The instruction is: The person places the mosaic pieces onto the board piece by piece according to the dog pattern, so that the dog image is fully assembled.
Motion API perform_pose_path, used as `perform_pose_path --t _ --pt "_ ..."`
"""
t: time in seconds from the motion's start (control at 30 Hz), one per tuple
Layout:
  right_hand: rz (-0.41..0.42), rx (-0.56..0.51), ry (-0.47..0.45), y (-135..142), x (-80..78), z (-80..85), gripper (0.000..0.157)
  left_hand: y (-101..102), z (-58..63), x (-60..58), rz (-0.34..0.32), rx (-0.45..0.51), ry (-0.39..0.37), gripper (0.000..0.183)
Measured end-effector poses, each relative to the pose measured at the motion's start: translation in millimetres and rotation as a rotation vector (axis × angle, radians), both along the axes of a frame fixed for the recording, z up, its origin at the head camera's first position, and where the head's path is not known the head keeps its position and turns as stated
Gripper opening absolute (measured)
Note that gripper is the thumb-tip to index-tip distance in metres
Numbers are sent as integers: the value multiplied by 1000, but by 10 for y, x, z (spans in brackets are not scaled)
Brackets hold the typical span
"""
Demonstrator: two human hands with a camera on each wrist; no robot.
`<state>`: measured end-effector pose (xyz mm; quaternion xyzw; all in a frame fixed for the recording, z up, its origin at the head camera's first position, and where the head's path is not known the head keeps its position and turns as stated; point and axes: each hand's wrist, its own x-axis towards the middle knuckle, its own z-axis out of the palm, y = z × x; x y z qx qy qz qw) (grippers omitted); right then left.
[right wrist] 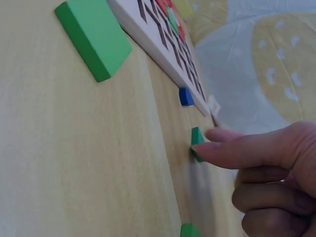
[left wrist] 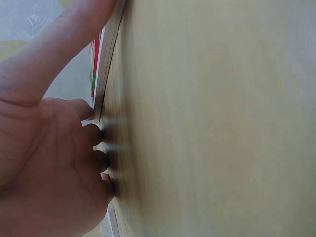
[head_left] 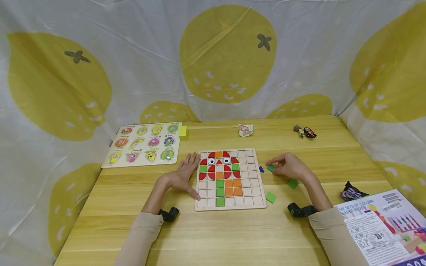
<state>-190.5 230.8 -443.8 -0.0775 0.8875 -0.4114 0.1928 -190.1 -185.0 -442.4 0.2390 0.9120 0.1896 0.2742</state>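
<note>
A wooden grid board lies flat on the table, with red, orange and green pieces and two eye pieces set in its cells. My left hand rests spread along the board's left side, thumb at the lower edge and fingertips near the upper corner. In the left wrist view the thumb lies against the board's edge. Right of the board, my right hand pinches a small green piece between thumb and index finger, the other fingers curled. Close by lie a blue piece and two green square tiles.
A fruit puzzle board and a yellow block lie at the back left. Behind the grid is a small picture card. Small figurines, a dark purple-banded item and a printed box occupy the right.
</note>
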Motion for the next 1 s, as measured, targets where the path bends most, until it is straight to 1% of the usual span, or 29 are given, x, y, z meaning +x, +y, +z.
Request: perform_pose_path --t 0.13,0.2,0.37,0.57,0.63,0.73,0.83,0.9,0.97,1.0 --pt "-100 -2 11 33 6 6 36 -7 -4 -4 4 6 -3 149" --pt "-141 2 1 40 8 2 35 -7 -2 -4 4 6 -4 148" --pt "-169 -13 -10 17 5 -11 34 -6 3 -7 -1 5 -4 147" --pt "-239 13 -23 -53 -7 -53 33 -7 10 -7 -4 5 -4 147" --pt "-238 24 -22 -74 -8 -59 31 -5 8 -11 -5 2 -3 147" --pt "-204 15 -11 -115 -1 -51 29 -4 7 -12 -8 -5 1 147" --pt "-156 -99 -48 -224 37 -21 31 -8 5 -12 -10 -11 2 147" --pt "-108 -161 -69 -337 77 -6 32 -8 11 -3 -8 -10 2 147" --pt "-60 -194 -88 -464 127 -1 31 -6 11 4 -7 -6 0 147" --pt "-35 -182 -84 -526 153 -3 29 -5 10 7 -7 -2 -1 147"
